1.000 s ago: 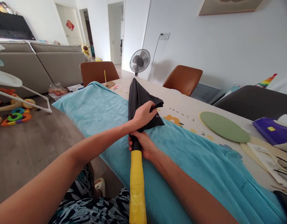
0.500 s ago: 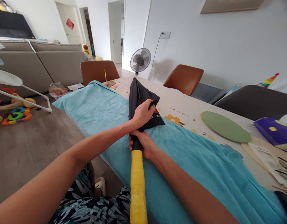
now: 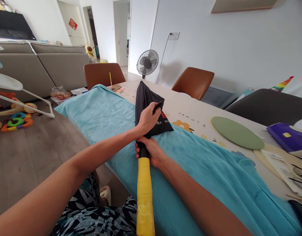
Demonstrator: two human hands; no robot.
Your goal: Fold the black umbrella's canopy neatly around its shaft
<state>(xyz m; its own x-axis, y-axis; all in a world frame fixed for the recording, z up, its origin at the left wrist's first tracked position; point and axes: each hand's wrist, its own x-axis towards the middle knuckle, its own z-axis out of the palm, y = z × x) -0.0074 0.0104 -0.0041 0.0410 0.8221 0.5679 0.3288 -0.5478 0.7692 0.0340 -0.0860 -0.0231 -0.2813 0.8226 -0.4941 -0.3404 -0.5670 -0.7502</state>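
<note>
A black umbrella (image 3: pixel 141 101) with loosely folded canopy points away from me, its tip toward the far side of the table. Its handle (image 3: pixel 144 193) is wrapped in yellow tape and runs down toward my body. My left hand (image 3: pixel 148 118) is closed on the black canopy cloth, pinching a fold. A loose panel with red and white print (image 3: pixel 164 123) hangs to its right. Just below, my right hand (image 3: pixel 151 150) wraps round the black part above the yellow handle. Underneath lies a light-blue blanket (image 3: pixel 111 114).
The blanket covers the near side of a flower-printed table (image 3: pixel 175 101). On the right are a green oval mat (image 3: pixel 236 132) and a purple packet (image 3: pixel 287 137). Brown chairs (image 3: pixel 193 82) and a fan (image 3: pixel 147 62) stand beyond. Toys (image 3: pixel 16 122) lie on the floor at left.
My left hand has shifted slightly left and down with the pinched cloth, and more of the print shows. My right hand stays in place on the umbrella.
</note>
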